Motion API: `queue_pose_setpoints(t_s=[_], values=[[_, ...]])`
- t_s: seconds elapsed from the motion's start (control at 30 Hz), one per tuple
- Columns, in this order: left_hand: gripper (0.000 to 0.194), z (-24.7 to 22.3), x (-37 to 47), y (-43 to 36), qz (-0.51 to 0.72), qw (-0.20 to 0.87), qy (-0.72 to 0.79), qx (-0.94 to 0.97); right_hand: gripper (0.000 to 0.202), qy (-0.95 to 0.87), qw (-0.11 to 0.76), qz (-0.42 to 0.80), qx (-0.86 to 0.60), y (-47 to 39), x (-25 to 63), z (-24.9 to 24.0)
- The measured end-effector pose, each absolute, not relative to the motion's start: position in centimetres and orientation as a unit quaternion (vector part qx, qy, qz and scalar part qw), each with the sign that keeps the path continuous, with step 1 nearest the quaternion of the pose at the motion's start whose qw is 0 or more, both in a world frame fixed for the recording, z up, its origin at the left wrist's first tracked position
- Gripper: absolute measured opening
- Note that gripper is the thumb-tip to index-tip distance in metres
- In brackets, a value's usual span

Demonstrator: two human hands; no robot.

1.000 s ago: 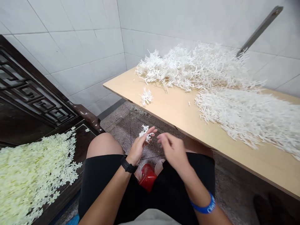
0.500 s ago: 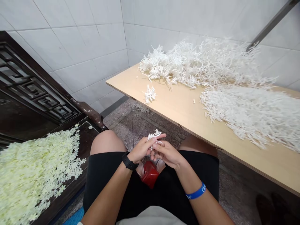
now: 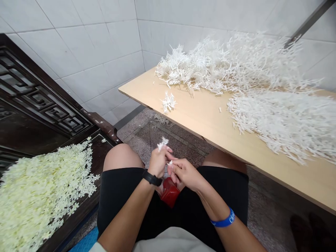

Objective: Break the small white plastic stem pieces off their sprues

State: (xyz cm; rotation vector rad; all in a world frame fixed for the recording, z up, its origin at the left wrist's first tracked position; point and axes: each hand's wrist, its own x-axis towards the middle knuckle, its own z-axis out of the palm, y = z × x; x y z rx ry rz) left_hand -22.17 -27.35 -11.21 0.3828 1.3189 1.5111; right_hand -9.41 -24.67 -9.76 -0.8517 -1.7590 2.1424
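Over my lap, my left hand (image 3: pixel 158 162) is closed around a white branching plastic sprig (image 3: pixel 163 142), whose tips stick out above the fingers. Close beside it, my right hand (image 3: pixel 185 173) pinches a small white piece (image 3: pixel 170 162) between thumb and forefinger. The fingertips of both hands nearly meet; whether they touch I cannot tell. On the wooden table ahead, a small clump of white sprigs (image 3: pixel 168 102) lies near the edge.
Large piles of white plastic stems (image 3: pixel 210 70) and loose white pieces (image 3: pixel 288 122) cover the back and right of the wooden table (image 3: pixel 207 124). To my left, pale yellow-green artificial flowers (image 3: pixel 47 189) heap on a dark carved bench (image 3: pixel 98 148). A red object (image 3: pixel 170 193) sits between my legs.
My left hand has turned more upright and shifted slightly left with the sprig. My right hand has drawn a little apart from the sprig, with a small white piece now showing in its fingers.
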Motion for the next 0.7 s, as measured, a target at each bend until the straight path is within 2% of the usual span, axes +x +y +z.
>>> queue_pose_setpoints(t_s=[0.13,0.27,0.37,0.43,0.5,0.53,0.57,0.63,0.7], values=[[0.037,-10.5,-24.1,-27.2,0.67,0.482,0.55,0.127,0.029,-0.589,0.144,0.747,-0.274,-25.1,-9.2,-9.1],[0.039,-9.8,-24.5,-27.8,0.646,0.521,0.528,0.179,0.028,-0.63,0.22,0.689,-0.283,-23.9,-7.2,-6.4],[0.04,-9.7,-24.1,-28.0,0.633,0.544,0.516,0.195,0.026,-0.712,0.351,0.485,-0.368,-20.5,-3.9,-2.6],[0.042,-9.7,-23.7,-28.0,0.622,0.556,0.507,0.216,0.043,-0.747,0.398,0.253,-0.468,-17.0,-1.4,-0.4],[0.046,-9.9,-23.3,-27.9,0.615,0.561,0.501,0.236,0.076,-0.773,0.295,0.086,-0.554,-13.8,0.5,0.9],[0.047,-9.9,-23.2,-27.9,0.612,0.56,0.502,0.246,0.086,-0.773,0.25,0.037,-0.582,-12.7,1.1,1.2],[0.047,-10.0,-23.0,-27.9,0.607,0.558,0.504,0.258,0.088,-0.775,0.231,-0.003,-0.589,-12.1,1.3,1.2],[0.045,-10.1,-22.7,-27.9,0.59,0.553,0.514,0.284,0.073,-0.775,0.295,-0.034,-0.557,-12.7,0.7,0.8],[0.04,-10.0,-22.6,-28.0,0.566,0.554,0.524,0.314,0.041,-0.771,0.412,0.019,-0.485,-15.1,-1.0,-0.2]])
